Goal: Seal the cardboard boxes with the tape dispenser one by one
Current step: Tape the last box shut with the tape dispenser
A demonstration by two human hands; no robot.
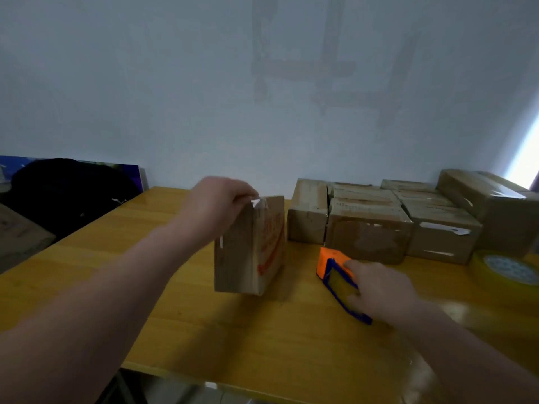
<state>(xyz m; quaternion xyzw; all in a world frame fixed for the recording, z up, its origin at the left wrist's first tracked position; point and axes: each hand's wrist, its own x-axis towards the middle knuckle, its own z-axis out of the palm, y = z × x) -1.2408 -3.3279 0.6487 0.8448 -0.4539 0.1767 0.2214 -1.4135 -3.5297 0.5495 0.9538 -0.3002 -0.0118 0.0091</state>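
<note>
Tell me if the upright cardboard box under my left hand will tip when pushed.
Probably tips readily: the cardboard box stands on a narrow side, taller than its base is deep. Likely light, since the left hand holds it by the top edge alone. The glossy table might let it slide instead.

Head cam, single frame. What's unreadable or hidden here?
All head view:
- Upright box: its red print is blurred and unreadable.
- Tape dispenser: the right hand covers its rear; gripping or just resting, unclear.
- Tape roll: cut off by the right frame edge.
- Stacked boxes: blurred, so sealed or unsealed seams can't be told.
- Left hand: its fingertips are hidden behind the upright box's top.
</note>
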